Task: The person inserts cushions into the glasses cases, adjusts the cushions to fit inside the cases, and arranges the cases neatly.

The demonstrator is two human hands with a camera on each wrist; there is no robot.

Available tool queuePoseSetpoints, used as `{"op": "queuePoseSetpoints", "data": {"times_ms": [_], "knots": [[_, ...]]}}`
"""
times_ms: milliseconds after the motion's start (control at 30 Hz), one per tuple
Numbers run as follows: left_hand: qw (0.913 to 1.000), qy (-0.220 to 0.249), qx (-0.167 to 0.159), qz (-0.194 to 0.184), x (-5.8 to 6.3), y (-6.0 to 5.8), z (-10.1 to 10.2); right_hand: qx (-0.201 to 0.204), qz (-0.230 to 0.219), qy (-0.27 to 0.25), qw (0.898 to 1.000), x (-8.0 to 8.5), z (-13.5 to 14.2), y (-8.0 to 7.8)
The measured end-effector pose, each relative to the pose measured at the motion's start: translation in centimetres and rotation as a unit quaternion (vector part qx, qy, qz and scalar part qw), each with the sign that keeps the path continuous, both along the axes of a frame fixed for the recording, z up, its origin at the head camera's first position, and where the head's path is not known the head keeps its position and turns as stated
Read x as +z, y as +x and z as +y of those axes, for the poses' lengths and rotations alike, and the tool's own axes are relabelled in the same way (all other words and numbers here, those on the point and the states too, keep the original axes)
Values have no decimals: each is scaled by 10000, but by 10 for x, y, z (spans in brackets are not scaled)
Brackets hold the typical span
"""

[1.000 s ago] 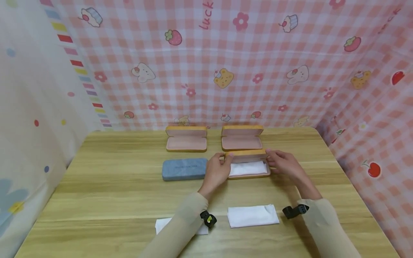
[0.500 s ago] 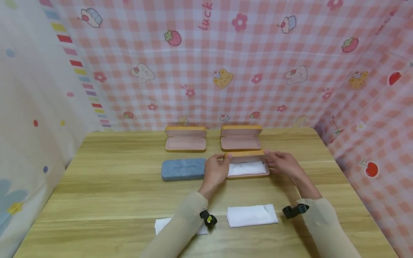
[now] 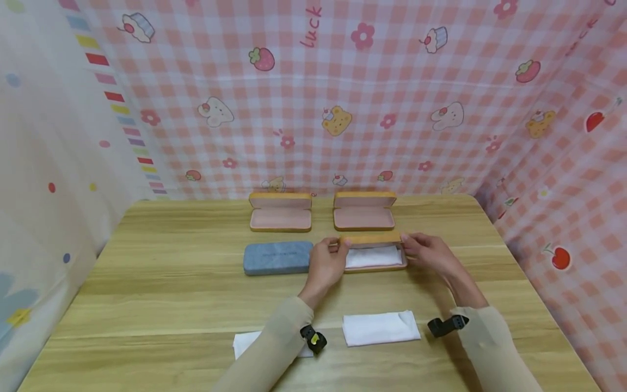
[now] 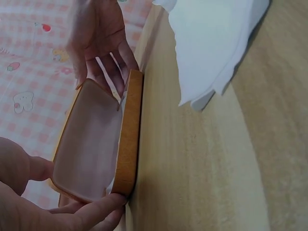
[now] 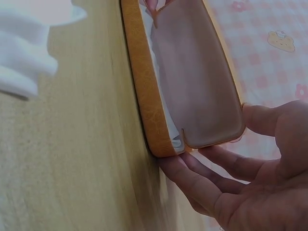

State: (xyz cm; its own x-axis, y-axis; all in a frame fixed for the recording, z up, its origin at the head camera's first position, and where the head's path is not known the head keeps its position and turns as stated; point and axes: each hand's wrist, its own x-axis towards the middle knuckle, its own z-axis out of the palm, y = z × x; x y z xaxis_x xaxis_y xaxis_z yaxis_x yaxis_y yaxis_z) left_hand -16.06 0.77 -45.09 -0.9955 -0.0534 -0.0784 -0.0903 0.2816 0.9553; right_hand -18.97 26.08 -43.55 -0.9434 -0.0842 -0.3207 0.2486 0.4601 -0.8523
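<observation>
One half-open orange case (image 3: 371, 239): left hand (image 3: 326, 265) grips left end, right hand (image 3: 431, 255) grips right end, thumbs (image 5: 262, 119) apart from fingers (image 5: 192, 180).

Plain beige sleeves (image 3: 496, 345); black wrist devices (image 3: 448, 326), the left bearing a yellow patch (image 3: 315, 338); bare hands (image 3: 327, 265).

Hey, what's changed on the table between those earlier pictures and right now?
The lid of the orange case has tipped forward and down a little over the white cloth inside, though it isn't closed. Nothing was newly taken or let go: the left grip and right grip stay at its ends. The blue case, open cases and folded cloths stayed put.
</observation>
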Motion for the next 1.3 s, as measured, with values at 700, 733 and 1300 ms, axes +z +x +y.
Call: {"op": "queuePoseSetpoints", "data": {"times_ms": [700,733,1300], "knots": [[9992,96,-259,274,-9,7,-4,362,628,299,9969,-8,11,12],[9993,77,-268,266,-9,8,-4,405,727,400,9957,-8,12,12],[9955,-689,-361,547,-9,12,-1,558,1146,806,9886,-19,12,18]]}}
